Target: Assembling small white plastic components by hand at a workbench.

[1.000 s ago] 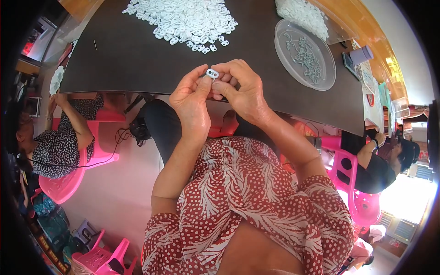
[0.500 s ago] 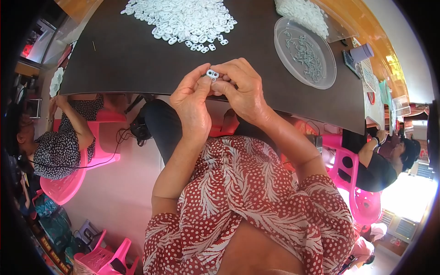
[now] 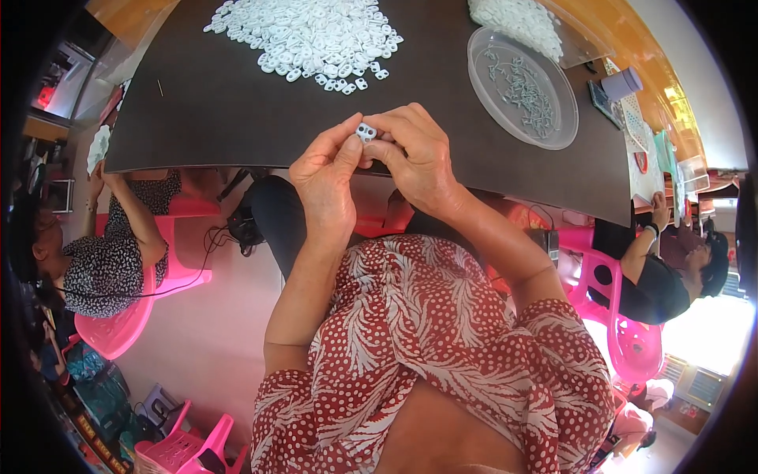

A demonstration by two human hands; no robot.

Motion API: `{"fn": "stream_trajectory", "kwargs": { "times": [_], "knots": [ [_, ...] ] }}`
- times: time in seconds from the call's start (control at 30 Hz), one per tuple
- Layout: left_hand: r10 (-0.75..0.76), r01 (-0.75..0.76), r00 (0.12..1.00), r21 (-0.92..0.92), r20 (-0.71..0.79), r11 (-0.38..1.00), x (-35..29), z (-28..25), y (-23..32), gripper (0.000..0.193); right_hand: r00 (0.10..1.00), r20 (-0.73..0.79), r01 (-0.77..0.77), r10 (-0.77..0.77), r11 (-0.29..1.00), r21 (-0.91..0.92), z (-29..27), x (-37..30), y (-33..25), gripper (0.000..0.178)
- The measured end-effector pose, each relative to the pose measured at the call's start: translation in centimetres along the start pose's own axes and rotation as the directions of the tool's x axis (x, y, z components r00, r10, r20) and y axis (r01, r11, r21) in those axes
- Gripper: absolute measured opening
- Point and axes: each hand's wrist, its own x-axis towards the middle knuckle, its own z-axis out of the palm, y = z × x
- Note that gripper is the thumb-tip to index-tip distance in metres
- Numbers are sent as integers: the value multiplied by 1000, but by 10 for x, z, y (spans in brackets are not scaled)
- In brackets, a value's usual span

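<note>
Between the fingertips of both hands sits a small white plastic piece with two round holes (image 3: 365, 132), held just above the near edge of the dark table. My left hand (image 3: 327, 170) pinches it from the left with thumb and fingers. From the right, my right hand (image 3: 414, 154) closes its thumb and forefinger on it; its other fingers are curled. A large heap of similar white two-holed pieces (image 3: 316, 35) lies farther off on the table. To the right stands a round clear plastic tray (image 3: 562, 130) with many small metal springs (image 3: 521, 95) in it.
Behind the tray is a pile of translucent white parts (image 3: 517, 25). A lilac cup (image 3: 622, 82) stands by the table's right end near a phone (image 3: 602, 105). People sit on pink chairs (image 3: 118, 324) at both sides. The dark table top (image 3: 213, 126) extends around my hands.
The white piece has tilted slightly between my fingers, and both its holes now face up more squarely. My hands keep their grip. The whole view has shifted a little.
</note>
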Motion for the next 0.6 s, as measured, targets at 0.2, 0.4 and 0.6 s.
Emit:
{"fn": "stream_trajectory", "kwargs": {
  "times": [0.2,0.4,0.6],
  "knots": [
    [-21,21,999,14,36,1000,0,-2,3,23,997,-22,80,-80,997,-2,1,-2,3,22],
    [136,-139,989,48,63,989,-1,-2,-8,23,994,-47,103,-103,995,12,2,-2,2,24],
    [212,-214,976,50,53,975,-3,2,-11,24,994,-51,95,-94,995,9,2,-3,1,27]
  ]
}}
